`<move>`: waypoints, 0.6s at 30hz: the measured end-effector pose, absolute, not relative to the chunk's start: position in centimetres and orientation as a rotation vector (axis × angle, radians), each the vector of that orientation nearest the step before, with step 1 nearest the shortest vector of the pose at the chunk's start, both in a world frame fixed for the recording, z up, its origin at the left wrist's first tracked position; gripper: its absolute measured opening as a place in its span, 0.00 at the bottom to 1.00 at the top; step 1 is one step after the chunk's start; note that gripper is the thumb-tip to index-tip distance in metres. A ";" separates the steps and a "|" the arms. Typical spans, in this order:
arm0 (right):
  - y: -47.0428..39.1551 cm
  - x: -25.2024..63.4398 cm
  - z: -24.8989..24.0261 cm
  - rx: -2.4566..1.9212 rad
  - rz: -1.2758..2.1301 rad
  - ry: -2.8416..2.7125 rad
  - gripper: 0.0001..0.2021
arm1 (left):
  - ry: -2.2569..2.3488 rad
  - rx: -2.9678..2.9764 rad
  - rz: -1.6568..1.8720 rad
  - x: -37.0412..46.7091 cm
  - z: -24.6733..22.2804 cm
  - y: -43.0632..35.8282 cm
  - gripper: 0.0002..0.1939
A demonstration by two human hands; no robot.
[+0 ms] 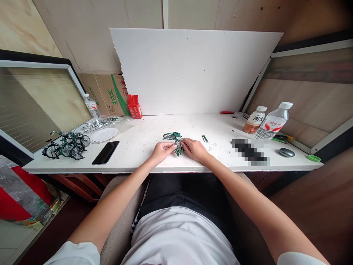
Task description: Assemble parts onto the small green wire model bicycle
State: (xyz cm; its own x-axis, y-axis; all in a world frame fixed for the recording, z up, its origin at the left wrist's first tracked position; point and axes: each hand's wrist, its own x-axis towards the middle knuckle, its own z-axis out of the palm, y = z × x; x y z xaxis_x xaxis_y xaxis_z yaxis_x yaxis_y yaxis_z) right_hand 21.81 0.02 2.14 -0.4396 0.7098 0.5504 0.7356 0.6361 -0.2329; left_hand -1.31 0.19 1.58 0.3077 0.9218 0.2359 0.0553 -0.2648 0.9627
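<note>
Near the front middle of the white table, my left hand (pixel 161 152) and my right hand (pixel 193 148) meet with fingertips pinched on a small green and black model bicycle part (pixel 178 149). The fingers cover much of this piece. Just beyond them lies another green model bicycle piece (pixel 171 136) with a black spoked wheel; whether it joins the held part I cannot tell. To the right of my right hand rest small green plastic strips (pixel 204 138). A cluster of model bicycles (pixel 67 145) in green and black stands at the table's left end.
Left of my hands lie a black phone (pixel 106 152) and white paper plates (pixel 104 135), with plastic frames (pixel 96 124) behind. A red box (pixel 134 106) stands by a cardboard carton (pixel 106 92). At right are a brown-white bottle (pixel 254 120), a water bottle (pixel 274 121) and a mouse (pixel 286 152).
</note>
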 end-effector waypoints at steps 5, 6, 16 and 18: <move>0.0 21.8 2.2 -1.137 -0.039 -2.237 0.13 | 0.928 1.593 1.113 -1.3 1.7 0.2 0.20; -0.1 21.8 2.2 -1.137 -0.039 -2.236 0.13 | 0.931 1.594 1.115 -1.3 1.7 0.2 0.20; 0.0 21.8 2.1 -1.134 -0.045 -2.233 0.13 | 0.950 1.598 1.106 -1.3 1.7 0.1 0.21; 0.0 21.8 2.1 -1.130 -0.046 -2.234 0.13 | 0.947 1.600 1.106 -1.4 1.7 0.1 0.21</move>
